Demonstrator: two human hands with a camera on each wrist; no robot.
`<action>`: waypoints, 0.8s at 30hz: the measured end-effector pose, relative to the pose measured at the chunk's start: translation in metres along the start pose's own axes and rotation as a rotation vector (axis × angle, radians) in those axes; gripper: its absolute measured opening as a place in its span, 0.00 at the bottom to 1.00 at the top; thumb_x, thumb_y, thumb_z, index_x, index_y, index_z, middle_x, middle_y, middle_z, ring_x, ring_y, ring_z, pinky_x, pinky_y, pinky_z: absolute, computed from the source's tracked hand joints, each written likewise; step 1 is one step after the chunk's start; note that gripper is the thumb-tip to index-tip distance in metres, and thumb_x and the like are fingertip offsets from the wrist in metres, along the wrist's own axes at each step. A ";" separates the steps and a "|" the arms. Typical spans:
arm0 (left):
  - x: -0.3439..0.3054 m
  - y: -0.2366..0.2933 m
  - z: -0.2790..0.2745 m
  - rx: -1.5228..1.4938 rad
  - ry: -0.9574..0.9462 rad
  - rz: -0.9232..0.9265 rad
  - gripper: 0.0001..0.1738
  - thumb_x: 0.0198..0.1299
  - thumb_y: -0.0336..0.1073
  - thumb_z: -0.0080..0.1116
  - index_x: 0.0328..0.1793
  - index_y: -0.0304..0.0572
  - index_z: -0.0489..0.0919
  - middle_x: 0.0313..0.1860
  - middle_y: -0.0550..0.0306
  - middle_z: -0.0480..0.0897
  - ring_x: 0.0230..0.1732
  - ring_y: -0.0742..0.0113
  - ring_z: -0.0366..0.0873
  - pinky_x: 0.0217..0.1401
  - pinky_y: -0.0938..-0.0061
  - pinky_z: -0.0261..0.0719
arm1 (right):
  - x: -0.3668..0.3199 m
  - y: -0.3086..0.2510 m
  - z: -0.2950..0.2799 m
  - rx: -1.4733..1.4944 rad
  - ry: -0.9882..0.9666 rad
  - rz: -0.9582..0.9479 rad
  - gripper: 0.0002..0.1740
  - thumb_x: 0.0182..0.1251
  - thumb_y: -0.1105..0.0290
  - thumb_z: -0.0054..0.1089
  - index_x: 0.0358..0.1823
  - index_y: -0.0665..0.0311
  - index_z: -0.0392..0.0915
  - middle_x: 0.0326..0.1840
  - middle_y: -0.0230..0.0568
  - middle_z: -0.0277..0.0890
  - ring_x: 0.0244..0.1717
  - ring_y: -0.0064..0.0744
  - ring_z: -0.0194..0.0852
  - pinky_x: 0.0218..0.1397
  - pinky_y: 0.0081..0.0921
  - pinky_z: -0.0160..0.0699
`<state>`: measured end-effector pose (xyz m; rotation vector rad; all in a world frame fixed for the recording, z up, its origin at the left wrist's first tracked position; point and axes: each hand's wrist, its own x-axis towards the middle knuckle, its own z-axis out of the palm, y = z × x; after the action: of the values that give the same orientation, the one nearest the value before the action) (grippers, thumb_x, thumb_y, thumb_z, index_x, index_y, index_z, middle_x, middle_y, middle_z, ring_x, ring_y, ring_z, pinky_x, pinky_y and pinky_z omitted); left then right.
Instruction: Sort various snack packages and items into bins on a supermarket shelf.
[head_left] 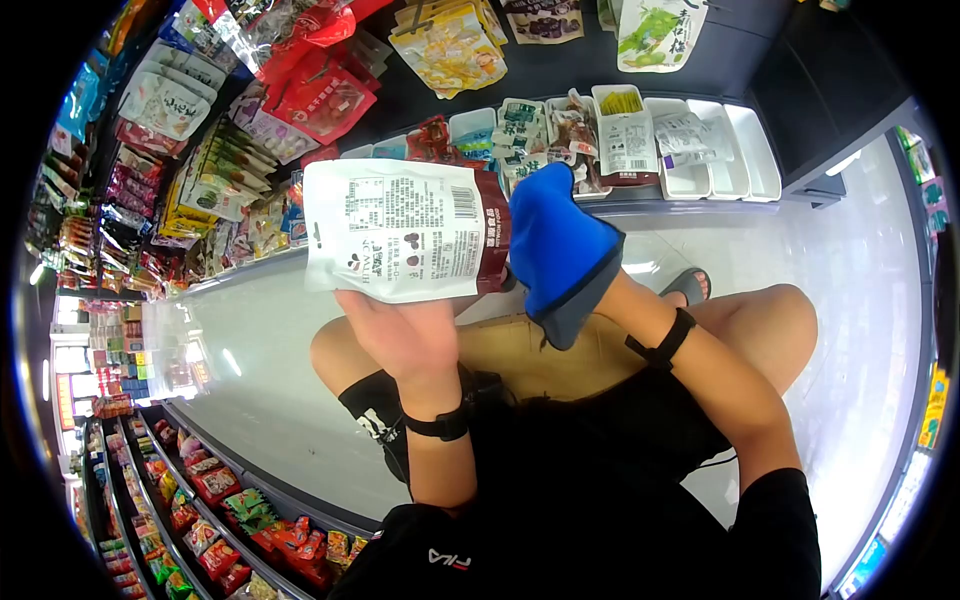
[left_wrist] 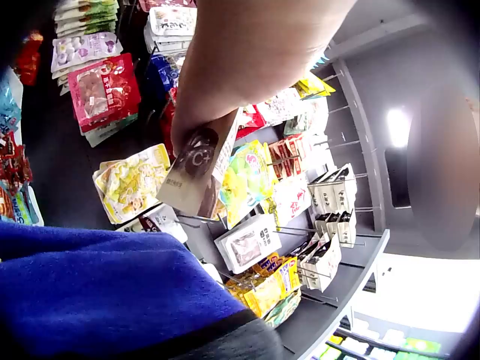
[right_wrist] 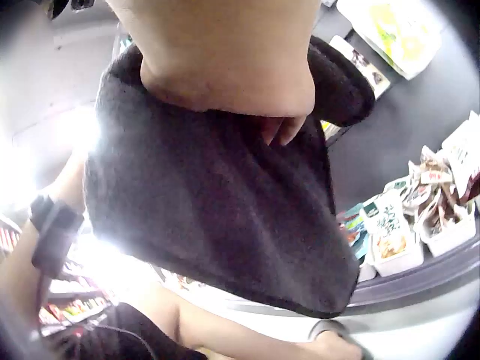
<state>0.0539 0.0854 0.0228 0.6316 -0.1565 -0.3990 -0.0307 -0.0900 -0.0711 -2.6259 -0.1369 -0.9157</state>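
My left hand (head_left: 408, 335) grips a white snack pouch (head_left: 400, 240) by its lower edge, the printed back with its barcode turned up toward the head camera. A maroon band runs along the pouch's right end. In the left wrist view, the same pouch (left_wrist: 196, 171) shows beyond the hand, seen edge-on. My right hand (right_wrist: 232, 82) holds a cloth (head_left: 565, 245), blue on one face and dark grey on the other. It drapes over the hand, hiding most of it in the head view, and lies right at the pouch's maroon end. Curled fingertips (right_wrist: 283, 131) show against the grey face.
White bins (head_left: 690, 180) of small packets line the low shelf ahead. Hanging pouches (head_left: 450, 50) fill the rack above and to the left. A lower-left shelf (head_left: 250, 510) carries more bagged snacks. Cardboard (head_left: 530, 360) lies between the person's knees, over a glossy floor (head_left: 260, 370).
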 end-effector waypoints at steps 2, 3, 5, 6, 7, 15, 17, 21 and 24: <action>0.002 0.000 -0.009 -0.011 -0.008 0.003 0.31 0.82 0.54 0.35 0.83 0.47 0.62 0.82 0.52 0.65 0.80 0.49 0.62 0.82 0.46 0.59 | 0.006 -0.007 -0.014 0.213 0.014 0.167 0.12 0.68 0.75 0.52 0.52 0.69 0.74 0.39 0.42 0.77 0.44 0.36 0.75 0.52 0.29 0.75; 0.004 -0.001 -0.015 -0.187 -0.136 -0.100 0.32 0.82 0.55 0.34 0.83 0.48 0.62 0.82 0.52 0.65 0.81 0.49 0.62 0.83 0.45 0.58 | 0.013 -0.013 -0.024 0.428 0.028 0.330 0.12 0.74 0.73 0.49 0.54 0.68 0.75 0.44 0.41 0.78 0.47 0.35 0.76 0.56 0.29 0.75; 0.003 -0.005 -0.022 -0.362 -0.262 -0.201 0.32 0.82 0.56 0.34 0.83 0.48 0.62 0.82 0.53 0.64 0.81 0.50 0.62 0.83 0.45 0.57 | 0.008 -0.009 -0.012 0.514 0.043 0.386 0.12 0.75 0.72 0.48 0.55 0.68 0.75 0.46 0.41 0.79 0.49 0.34 0.76 0.57 0.29 0.75; 0.002 -0.011 -0.013 -0.256 -0.104 -0.242 0.33 0.81 0.56 0.34 0.83 0.48 0.63 0.82 0.53 0.65 0.81 0.50 0.62 0.83 0.45 0.57 | 0.002 -0.005 -0.001 0.599 0.061 0.444 0.13 0.76 0.72 0.48 0.56 0.68 0.75 0.48 0.41 0.80 0.50 0.33 0.77 0.59 0.29 0.75; 0.000 -0.014 -0.008 -0.149 0.053 -0.283 0.33 0.81 0.57 0.33 0.83 0.48 0.63 0.82 0.53 0.65 0.81 0.50 0.61 0.83 0.44 0.56 | -0.002 -0.002 0.008 0.683 0.081 0.503 0.13 0.78 0.71 0.48 0.56 0.68 0.75 0.51 0.42 0.81 0.52 0.33 0.77 0.60 0.29 0.76; 0.009 -0.026 -0.022 -0.401 -0.233 -0.343 0.34 0.82 0.58 0.30 0.83 0.46 0.61 0.83 0.52 0.63 0.82 0.48 0.60 0.83 0.46 0.57 | -0.005 -0.001 -0.014 0.447 0.051 0.566 0.17 0.69 0.70 0.57 0.57 0.69 0.78 0.53 0.55 0.83 0.54 0.53 0.81 0.58 0.38 0.78; 0.009 -0.027 -0.026 -0.346 -0.249 -0.340 0.34 0.82 0.56 0.34 0.84 0.45 0.60 0.83 0.50 0.63 0.82 0.48 0.60 0.83 0.46 0.57 | -0.011 0.008 -0.006 0.358 0.127 0.428 0.19 0.68 0.69 0.58 0.58 0.69 0.78 0.54 0.54 0.82 0.55 0.55 0.80 0.58 0.39 0.78; 0.007 -0.037 -0.021 0.248 0.236 -0.148 0.36 0.77 0.46 0.52 0.85 0.43 0.57 0.83 0.43 0.62 0.83 0.49 0.59 0.83 0.50 0.54 | -0.008 0.010 -0.015 0.044 0.174 0.369 0.27 0.60 0.68 0.62 0.63 0.67 0.78 0.56 0.52 0.81 0.55 0.56 0.79 0.58 0.41 0.78; 0.000 -0.042 -0.010 0.698 0.030 0.107 0.43 0.68 0.31 0.63 0.86 0.40 0.55 0.82 0.41 0.62 0.84 0.54 0.57 0.84 0.57 0.52 | 0.001 0.000 -0.035 -0.066 0.158 0.342 0.26 0.57 0.68 0.62 0.59 0.64 0.80 0.56 0.47 0.82 0.54 0.53 0.81 0.57 0.38 0.79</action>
<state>0.0438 0.0599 -0.0103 1.3097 -0.3044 -0.2233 -0.0507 -0.1031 -0.0451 -2.5114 0.3758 -1.0107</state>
